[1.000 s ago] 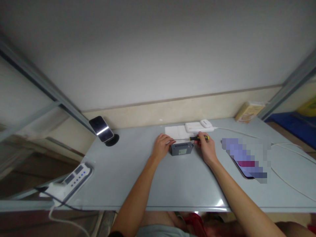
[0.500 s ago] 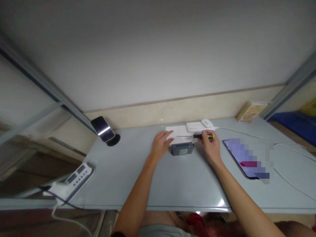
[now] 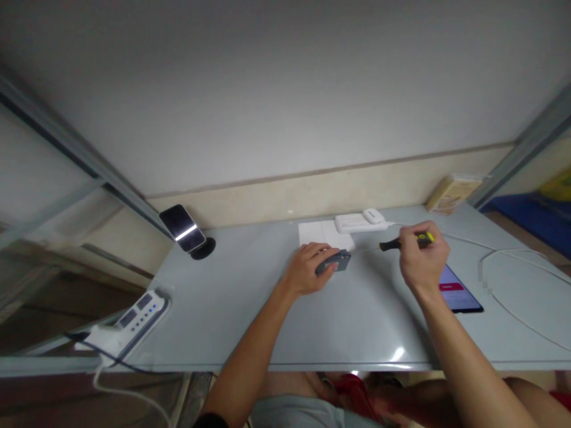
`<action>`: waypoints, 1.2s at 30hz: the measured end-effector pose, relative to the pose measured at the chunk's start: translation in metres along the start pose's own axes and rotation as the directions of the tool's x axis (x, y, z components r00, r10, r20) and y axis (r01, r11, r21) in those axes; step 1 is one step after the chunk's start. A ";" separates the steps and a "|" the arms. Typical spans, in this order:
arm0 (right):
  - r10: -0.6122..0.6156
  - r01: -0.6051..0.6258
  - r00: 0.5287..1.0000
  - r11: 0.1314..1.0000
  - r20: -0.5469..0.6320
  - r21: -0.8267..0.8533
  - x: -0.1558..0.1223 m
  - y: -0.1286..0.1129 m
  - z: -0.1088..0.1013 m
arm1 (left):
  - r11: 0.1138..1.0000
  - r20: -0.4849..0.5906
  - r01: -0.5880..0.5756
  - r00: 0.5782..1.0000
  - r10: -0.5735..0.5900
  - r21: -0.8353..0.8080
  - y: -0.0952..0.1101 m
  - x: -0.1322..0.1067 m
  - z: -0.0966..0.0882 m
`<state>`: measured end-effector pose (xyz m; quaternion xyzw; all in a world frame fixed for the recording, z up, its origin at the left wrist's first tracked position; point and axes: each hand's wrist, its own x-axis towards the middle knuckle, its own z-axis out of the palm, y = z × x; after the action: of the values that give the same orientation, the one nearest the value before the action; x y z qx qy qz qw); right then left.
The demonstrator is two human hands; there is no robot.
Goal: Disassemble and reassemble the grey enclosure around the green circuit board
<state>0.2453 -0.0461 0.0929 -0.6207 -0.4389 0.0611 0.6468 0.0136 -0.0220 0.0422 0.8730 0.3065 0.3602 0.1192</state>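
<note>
My left hand (image 3: 311, 268) is closed round a small dark grey metal box (image 3: 342, 261) with slots along its top edge. The box rests at the middle of the desk, its right end showing past my fingers. In my right hand (image 3: 423, 254) is a screwdriver (image 3: 391, 244) with a black and yellow handle. Its thin shaft points left, the tip close to the right end of the box; whether it touches I cannot tell. Behind the box lies a sheet of white paper (image 3: 316, 230), partly covered by my left hand.
A white power strip (image 3: 359, 223) stands by the wall. Under my right forearm lies a large phone (image 3: 464, 294), with white cables beside it. Another phone (image 3: 182, 227) leans on a stand at the left. A multi-socket (image 3: 145, 315) sits at the left edge, a yellowish box (image 3: 455, 193) back right.
My left hand has moved right and taken hold of the grey box. My right hand has moved right with the screwdriver, from above the paper to beside the box's end.
</note>
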 end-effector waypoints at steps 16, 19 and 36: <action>-0.124 0.148 0.968 0.984 0.220 -0.096 0.011 -0.025 0.004 | 0.999 0.026 -0.012 1.000 0.010 0.050 0.001 0.000 0.007; -0.125 0.153 0.967 0.982 0.222 -0.111 0.011 -0.025 0.003 | 0.998 0.033 -0.017 0.999 0.015 0.058 0.000 0.001 0.007; -0.081 0.048 0.548 0.997 0.832 0.066 0.036 -0.070 0.004 | 0.995 0.037 -0.030 0.999 0.026 0.095 -0.002 0.000 0.013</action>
<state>0.2325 -0.0359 0.1699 -0.4895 -0.7144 0.3318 0.3741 0.0220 -0.0204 0.0327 0.8883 0.3089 0.3309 0.0778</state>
